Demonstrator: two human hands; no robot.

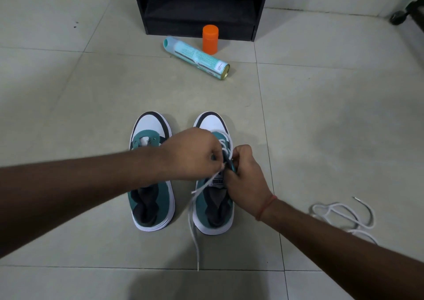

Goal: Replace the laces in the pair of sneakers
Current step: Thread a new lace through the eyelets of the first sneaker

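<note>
Right sneaker (pixel 214 198): teal, white toe, on tiled floor (pixel 321 116), toe pointing away; white lace (pixel 195 210) partly threaded through the upper eyelets, loose end trailing toward the heel and onto the floor.
Left hand (pixel 195 155): over the eyelet rows, grip narrow, fingertips pinched on the lace.
Right hand (pixel 245 180): on the far side of the tongue, grip closed on the teal eyelet flap.
Left sneaker (pixel 150 178): just beside the first, parallel, eyelets bare, partly crossed by the left forearm.
Second white lace (pixel 344 215): loose coil on the floor, well apart to the right.
Pale blue spray can (pixel 197 57): lying on its side, beyond the shoes.
Orange cap (pixel 210 39): upright, just behind the can.
Black cabinet (pixel 199 6): behind both, against the wall.
</note>
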